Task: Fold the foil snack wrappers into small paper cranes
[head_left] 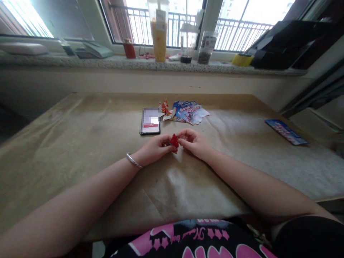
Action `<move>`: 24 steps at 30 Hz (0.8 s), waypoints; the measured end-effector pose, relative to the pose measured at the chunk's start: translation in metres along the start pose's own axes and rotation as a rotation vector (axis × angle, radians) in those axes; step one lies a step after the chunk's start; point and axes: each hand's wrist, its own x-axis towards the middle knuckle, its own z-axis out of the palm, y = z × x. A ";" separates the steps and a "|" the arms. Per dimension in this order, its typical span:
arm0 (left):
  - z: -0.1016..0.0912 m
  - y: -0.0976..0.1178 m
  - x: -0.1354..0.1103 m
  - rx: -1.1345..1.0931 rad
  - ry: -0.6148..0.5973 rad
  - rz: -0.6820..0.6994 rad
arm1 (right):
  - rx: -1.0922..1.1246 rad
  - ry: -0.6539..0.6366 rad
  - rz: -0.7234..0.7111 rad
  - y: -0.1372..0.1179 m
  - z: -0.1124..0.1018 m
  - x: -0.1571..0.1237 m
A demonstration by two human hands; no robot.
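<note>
Between my hands, above the tabletop, is a small folded piece of red paper (174,142) with a pointed top. My left hand (158,146), with a silver bangle at its wrist, pinches its left side between thumb and fingers. On the other side, the thumb and fingertips of my right hand (195,143) close on the paper's right edge. Just beyond lie folded orange-and-white paper pieces (165,107) and a fanned pile of blue printed leaflets (189,111). A dark-edged phone or tablet (151,123), its screen partly blurred out, rests beyond my left hand.
A tan cover lies over the table (80,150). At the right is another blue printed leaflet (286,132). The stone windowsill (107,63) behind carries a tall cup of yellow drink (159,39), lidded cups, a red container (129,49) and a black bag-like object (279,46).
</note>
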 end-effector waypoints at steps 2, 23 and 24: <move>-0.001 -0.002 0.000 -0.007 -0.031 0.000 | 0.062 -0.012 0.024 0.000 0.000 0.000; -0.004 0.001 -0.002 -0.061 -0.125 -0.100 | -0.318 -0.051 -0.162 -0.005 0.003 -0.005; -0.004 -0.001 -0.001 -0.041 -0.117 -0.094 | -0.345 -0.047 -0.204 -0.005 0.003 -0.006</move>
